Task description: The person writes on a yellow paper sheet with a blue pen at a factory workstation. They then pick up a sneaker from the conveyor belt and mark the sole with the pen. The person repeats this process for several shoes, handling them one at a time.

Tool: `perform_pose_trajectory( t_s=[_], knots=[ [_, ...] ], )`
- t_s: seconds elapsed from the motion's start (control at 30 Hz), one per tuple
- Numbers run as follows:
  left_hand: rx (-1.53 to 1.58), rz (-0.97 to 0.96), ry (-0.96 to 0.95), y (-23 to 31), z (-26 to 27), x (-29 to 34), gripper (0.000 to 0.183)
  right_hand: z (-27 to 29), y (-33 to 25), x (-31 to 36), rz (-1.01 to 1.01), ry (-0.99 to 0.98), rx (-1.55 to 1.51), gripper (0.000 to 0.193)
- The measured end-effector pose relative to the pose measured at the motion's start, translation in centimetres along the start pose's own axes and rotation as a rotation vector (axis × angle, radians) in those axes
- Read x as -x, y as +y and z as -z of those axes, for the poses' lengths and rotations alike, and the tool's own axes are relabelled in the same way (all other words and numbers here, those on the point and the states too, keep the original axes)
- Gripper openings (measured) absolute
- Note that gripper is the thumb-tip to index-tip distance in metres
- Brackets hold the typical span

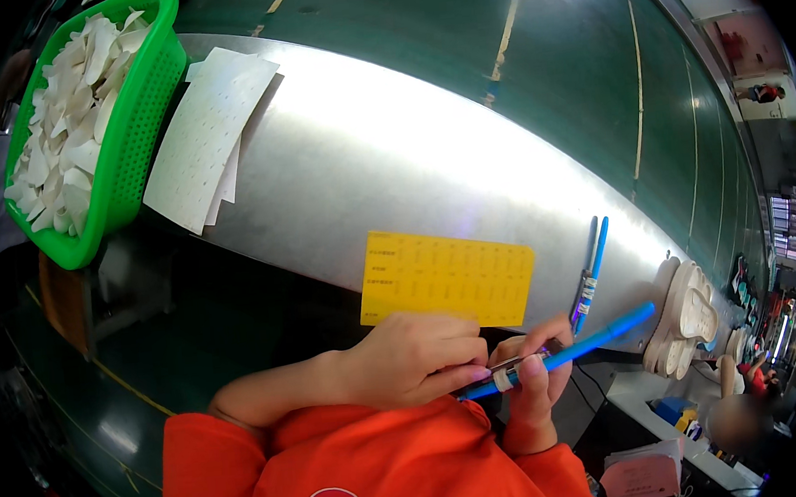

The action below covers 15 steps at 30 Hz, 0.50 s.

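Well to the left of the yellow card, and farther from the body, a green basket is seen heaped with white cut pieces. Between basket and card, white speckled sheets are laid overlapping on the metal table. The left hand is placed just below the card, its fingers curled inward; whether anything is gripped by it cannot be told. The card itself is laid flat, its lower edge partly hidden by that hand. Below the card's right corner, a blue pen-like rod is grasped in the fingers of the right hand, tilted with its far end raised to the right. A thin dark piece is seen beside the rod, between the hands, too small to be identified. To the right of the card, two slim rods are set side by side on the table. Farther right of the card, cream sole-shaped pieces are stacked.
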<state>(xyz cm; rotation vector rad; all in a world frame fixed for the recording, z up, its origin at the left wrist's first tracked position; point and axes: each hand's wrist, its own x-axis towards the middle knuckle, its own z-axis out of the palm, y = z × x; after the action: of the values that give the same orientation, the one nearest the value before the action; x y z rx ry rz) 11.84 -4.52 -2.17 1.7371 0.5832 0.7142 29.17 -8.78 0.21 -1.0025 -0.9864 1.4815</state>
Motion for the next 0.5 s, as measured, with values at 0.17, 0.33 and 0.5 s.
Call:
perform_pose_trajectory(
  t_s=[0.17,0.33,0.5],
  knots=[
    [0.145,0.066,-0.09,0.1,-1.1,0.4,0.018,0.7,0.2,-0.1,-0.109,-0.1,-0.146,0.017],
    [0.343,0.131,-0.034,0.3,-1.5,0.6,0.021,0.7,0.4,-0.2,-0.165,-0.088,-0.243,0.018],
    [-0.223,0.034,0.111,1.0,-1.1,0.9,0.022,0.0,0.4,0.0,-0.042,-0.019,0.008,0.017]
  ],
)
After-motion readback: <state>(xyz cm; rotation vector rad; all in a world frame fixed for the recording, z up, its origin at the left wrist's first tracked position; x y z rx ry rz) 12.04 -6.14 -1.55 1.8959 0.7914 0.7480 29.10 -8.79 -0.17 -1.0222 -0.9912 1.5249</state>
